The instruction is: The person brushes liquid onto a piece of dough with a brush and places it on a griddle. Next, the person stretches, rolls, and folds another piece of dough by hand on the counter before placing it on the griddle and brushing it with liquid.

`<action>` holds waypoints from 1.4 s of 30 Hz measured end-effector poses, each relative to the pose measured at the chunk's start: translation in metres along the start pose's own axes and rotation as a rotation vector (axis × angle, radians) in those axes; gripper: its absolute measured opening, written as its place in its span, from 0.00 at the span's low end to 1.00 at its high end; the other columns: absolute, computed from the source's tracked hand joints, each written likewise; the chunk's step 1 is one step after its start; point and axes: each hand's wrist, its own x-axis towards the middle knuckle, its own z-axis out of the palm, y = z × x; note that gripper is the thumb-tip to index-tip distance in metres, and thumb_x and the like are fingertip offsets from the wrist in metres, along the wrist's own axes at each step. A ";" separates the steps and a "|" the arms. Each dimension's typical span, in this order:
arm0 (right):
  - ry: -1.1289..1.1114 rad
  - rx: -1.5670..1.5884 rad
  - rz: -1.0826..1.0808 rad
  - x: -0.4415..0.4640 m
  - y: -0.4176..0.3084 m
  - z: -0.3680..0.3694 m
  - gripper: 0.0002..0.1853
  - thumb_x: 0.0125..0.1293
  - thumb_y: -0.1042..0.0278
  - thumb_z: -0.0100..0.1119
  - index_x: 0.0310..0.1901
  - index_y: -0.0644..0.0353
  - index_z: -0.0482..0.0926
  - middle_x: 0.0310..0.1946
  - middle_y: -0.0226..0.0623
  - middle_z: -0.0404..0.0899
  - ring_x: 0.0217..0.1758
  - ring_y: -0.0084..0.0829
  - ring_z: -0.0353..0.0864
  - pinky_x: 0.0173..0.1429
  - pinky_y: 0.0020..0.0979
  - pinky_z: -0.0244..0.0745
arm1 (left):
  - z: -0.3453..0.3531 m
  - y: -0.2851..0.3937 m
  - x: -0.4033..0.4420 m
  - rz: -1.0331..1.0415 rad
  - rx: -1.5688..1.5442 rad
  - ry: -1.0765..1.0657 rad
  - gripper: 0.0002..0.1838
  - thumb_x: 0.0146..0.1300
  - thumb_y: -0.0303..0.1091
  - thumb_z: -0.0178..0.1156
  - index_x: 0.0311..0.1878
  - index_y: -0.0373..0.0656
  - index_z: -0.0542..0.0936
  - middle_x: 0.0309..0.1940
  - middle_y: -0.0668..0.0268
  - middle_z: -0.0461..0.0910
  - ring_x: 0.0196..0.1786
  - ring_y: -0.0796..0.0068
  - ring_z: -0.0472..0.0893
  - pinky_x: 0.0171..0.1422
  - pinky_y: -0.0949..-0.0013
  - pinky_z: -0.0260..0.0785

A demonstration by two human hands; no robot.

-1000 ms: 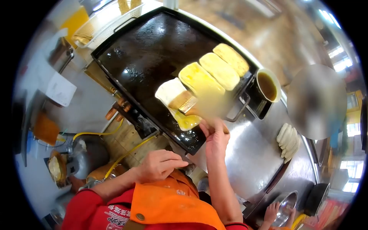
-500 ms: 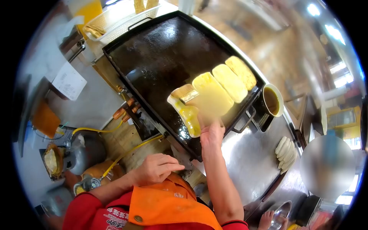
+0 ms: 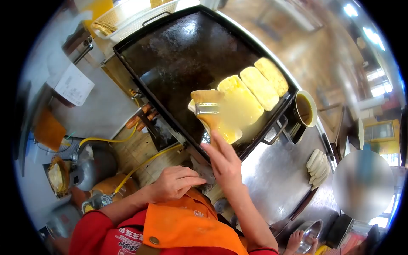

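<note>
My right hand (image 3: 225, 165) grips the wooden handle of a flat brush (image 3: 208, 108); its bristles lie over the nearest flat dough piece (image 3: 230, 135), which is wet with yellow liquid and partly hidden. Beyond it on the dark griddle (image 3: 170, 72) lie a broad glossy yellow piece (image 3: 242, 95), a paler oblong piece (image 3: 260, 88) and a browner-spotted one (image 3: 272, 76). In front of my orange apron (image 3: 191, 227), my left hand (image 3: 174, 183) is loosely closed, with nothing visible in its fingers.
A cup of brown liquid (image 3: 304, 109) stands by the griddle's right edge. Several pale dough strips (image 3: 318, 169) rest on the metal counter (image 3: 272, 182). Yellow hoses (image 3: 148, 163) run at lower left. Another person's hand (image 3: 294, 242) touches a metal bowl (image 3: 312, 231).
My right hand has drawn back toward me and slightly left, the brush now pointing farther away from me over the nearest piece. My left hand has hardly moved.
</note>
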 end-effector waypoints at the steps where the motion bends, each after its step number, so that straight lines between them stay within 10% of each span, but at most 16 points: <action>1: -0.013 -0.011 -0.016 -0.006 0.001 0.003 0.21 0.54 0.87 0.60 0.51 0.61 0.82 0.59 0.49 0.77 0.55 0.46 0.81 0.56 0.36 0.78 | 0.001 -0.002 -0.002 -0.010 -0.004 -0.005 0.19 0.50 0.18 0.62 0.45 0.47 0.85 0.37 0.64 0.81 0.35 0.61 0.81 0.39 0.65 0.75; 20: -0.088 0.045 0.041 -0.006 0.013 0.034 0.12 0.57 0.75 0.60 0.44 0.58 0.82 0.58 0.43 0.77 0.59 0.44 0.78 0.55 0.36 0.79 | 0.010 -0.009 -0.002 0.027 -0.090 -0.125 0.15 0.54 0.12 0.53 0.42 0.36 0.81 0.33 0.54 0.80 0.28 0.60 0.78 0.33 0.65 0.72; 23: 0.317 0.157 0.032 -0.007 0.014 0.031 0.11 0.56 0.79 0.59 0.41 0.58 0.80 0.57 0.45 0.77 0.55 0.46 0.80 0.57 0.37 0.77 | 0.019 -0.009 0.003 0.033 -0.150 -0.161 0.14 0.55 0.13 0.52 0.42 0.36 0.81 0.33 0.54 0.79 0.28 0.62 0.78 0.33 0.66 0.71; 31: 0.413 0.112 0.060 -0.011 0.019 0.013 0.15 0.52 0.84 0.59 0.42 0.59 0.79 0.58 0.49 0.76 0.55 0.50 0.78 0.56 0.40 0.77 | 0.042 -0.015 0.004 0.036 -0.257 -0.280 0.16 0.55 0.12 0.49 0.42 0.36 0.81 0.34 0.54 0.79 0.27 0.65 0.77 0.32 0.67 0.71; 42: 0.252 0.140 0.142 -0.075 0.001 -0.023 0.14 0.54 0.79 0.62 0.44 0.61 0.79 0.61 0.53 0.74 0.58 0.50 0.77 0.57 0.38 0.77 | 0.063 -0.020 0.009 0.104 -0.317 -0.407 0.15 0.60 0.12 0.47 0.43 0.35 0.81 0.35 0.57 0.79 0.29 0.68 0.76 0.34 0.70 0.70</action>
